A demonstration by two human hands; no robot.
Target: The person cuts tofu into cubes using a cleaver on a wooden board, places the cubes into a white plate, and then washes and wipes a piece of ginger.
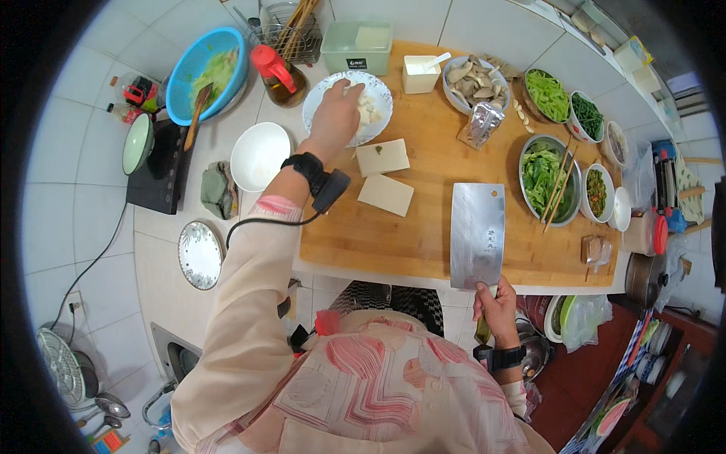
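My right hand (499,309) grips the handle of a Chinese cleaver (477,232), whose broad steel blade lies flat over the front of the wooden cutting board (420,249). My left hand (336,113) reaches over a white patterned plate (379,93) at the board's back left corner. Its fingers are bent down by white tofu cubes (371,113); whether it holds any is hidden beneath the palm. Two pale tofu slabs, a rear slab (385,162) with a small dark bit on top and a front slab (387,194), lie just in front of the plate.
Left of the board stand a white bowl (261,156), a red-topped oil jug (281,76) and a blue colander (190,108). Along the back are a green lidded box (357,48) and a bowl of mushrooms (476,82). Chopsticks cross a metal bowl of greens (544,176) at right.
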